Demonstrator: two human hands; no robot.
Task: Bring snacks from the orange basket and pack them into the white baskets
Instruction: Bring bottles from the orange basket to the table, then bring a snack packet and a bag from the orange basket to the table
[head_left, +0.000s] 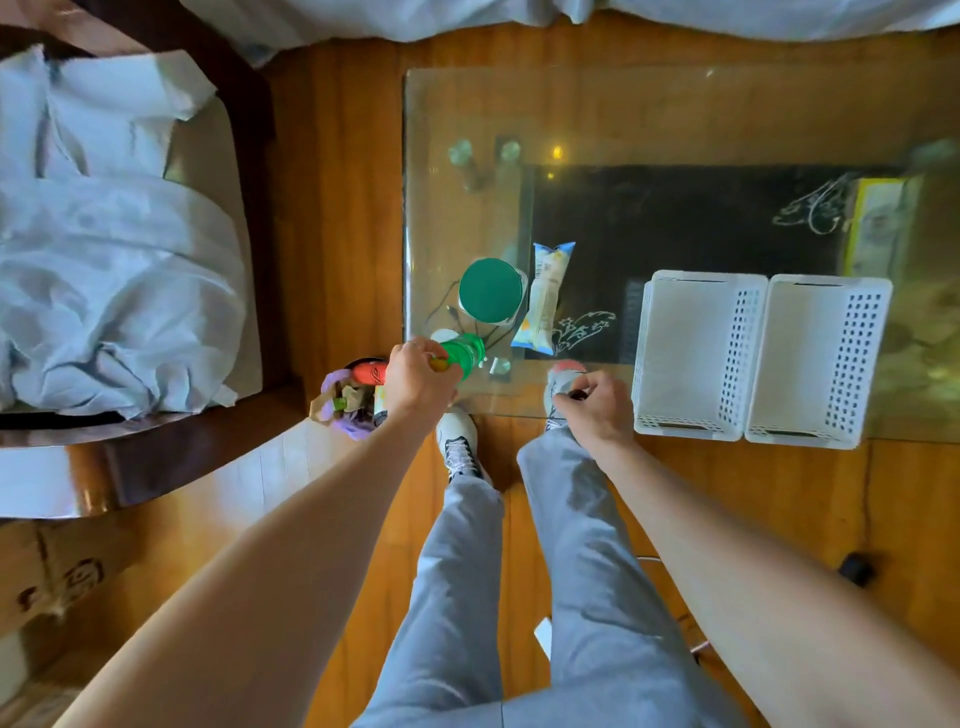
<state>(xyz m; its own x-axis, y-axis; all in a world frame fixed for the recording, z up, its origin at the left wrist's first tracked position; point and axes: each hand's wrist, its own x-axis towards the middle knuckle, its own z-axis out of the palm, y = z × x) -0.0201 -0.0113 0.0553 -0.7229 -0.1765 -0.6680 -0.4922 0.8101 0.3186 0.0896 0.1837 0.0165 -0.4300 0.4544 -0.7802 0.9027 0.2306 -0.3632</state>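
Standing at a glass table (623, 104), a person curls the left hand (415, 382) around a green bottle (462, 353), which juts beyond the fingers over the table's near left corner. The right hand (597, 408) pinches a small pale packet (563, 376) at the fingertips, just left of two white baskets (696, 358).
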